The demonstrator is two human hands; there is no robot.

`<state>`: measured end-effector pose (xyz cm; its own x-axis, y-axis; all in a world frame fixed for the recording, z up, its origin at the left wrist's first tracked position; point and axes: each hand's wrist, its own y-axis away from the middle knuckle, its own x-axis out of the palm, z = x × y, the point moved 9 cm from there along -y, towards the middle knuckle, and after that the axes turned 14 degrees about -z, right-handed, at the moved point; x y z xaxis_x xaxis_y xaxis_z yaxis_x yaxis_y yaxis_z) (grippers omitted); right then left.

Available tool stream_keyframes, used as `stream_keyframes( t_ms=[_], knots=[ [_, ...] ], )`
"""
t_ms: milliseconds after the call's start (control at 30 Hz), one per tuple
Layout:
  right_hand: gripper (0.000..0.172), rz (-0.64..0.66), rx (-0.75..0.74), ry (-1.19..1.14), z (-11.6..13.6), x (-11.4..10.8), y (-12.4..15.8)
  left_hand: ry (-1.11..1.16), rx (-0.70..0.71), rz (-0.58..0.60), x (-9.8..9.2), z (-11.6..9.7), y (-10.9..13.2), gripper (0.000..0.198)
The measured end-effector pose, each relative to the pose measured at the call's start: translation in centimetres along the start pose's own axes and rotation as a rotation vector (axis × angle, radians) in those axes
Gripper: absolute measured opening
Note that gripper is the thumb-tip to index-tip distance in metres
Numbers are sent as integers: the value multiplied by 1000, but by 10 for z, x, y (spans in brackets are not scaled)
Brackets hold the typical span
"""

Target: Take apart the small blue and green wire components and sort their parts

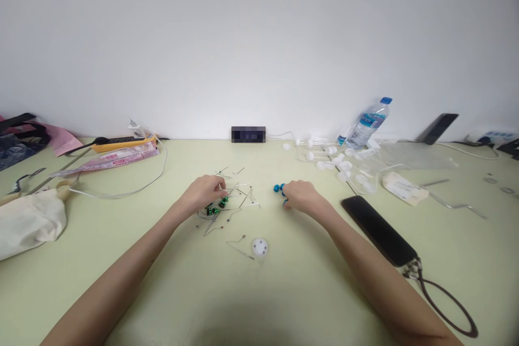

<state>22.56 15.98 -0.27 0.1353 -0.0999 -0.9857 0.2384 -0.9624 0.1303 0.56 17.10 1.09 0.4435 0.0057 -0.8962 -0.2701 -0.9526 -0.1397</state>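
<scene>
Shiny blue, small rounded pieces (276, 188) lie at the fingertips of the right hand (303, 196), mid-bench; fingers bent down over them, tips partly hidden, so cannot tell whether the grip is closed on any. Left hand (203, 193) likewise curled, palm down, over green-and-black small shiny pieces (215, 211) mixed with thin bent metal wires (252, 205); cannot tell if it pinches one. Wires fan out from under that hand toward the middle of the pale green bench (170, 292), several tipped with tiny beads.

Nearer the bench's front, between the forearms: white round disc with dark dots (260, 247), one bent wire just to its left.

Right side: black smartphone (379, 231) lying flat beside the right forearm, brown looped strap (450, 294) at its near end. Beyond it, toward the back edge, clear tubes with white caps (322, 148), then a tilted clear plastic bottle with blue cap (368, 125).

Back edge, middle: dark rectangular box (248, 134) close to the wall. Back edge, left: yellow-and-black power strip (124, 144), pink printed plastic packet (117, 157) in front. Left side: cream cloth bag (32, 221).
</scene>
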Motion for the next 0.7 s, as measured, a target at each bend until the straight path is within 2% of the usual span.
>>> stream_keyframes(
  t_ms=[167, 300, 433, 600, 700],
  knots=[
    [8, -73, -46, 27, 15, -3, -2, -10, -4, 15, 0, -3, 1, 25],
    [10, -124, -2, 46, 14, -1, -6, -19, -9, 21, -1, -6, 1, 25],
    [17, -208, 17, 36, 8, -10, -7, -25, -11, 15, -4, -8, 3, 26],
    [33, -315, -122, -23, 5, -25, -5, -25, -14, 7, -7, -10, 4, 25],
    [32, -353, -219, -90, 1, -28, -6, -26, -14, 7, -8, -10, 4, 25]
  ],
)
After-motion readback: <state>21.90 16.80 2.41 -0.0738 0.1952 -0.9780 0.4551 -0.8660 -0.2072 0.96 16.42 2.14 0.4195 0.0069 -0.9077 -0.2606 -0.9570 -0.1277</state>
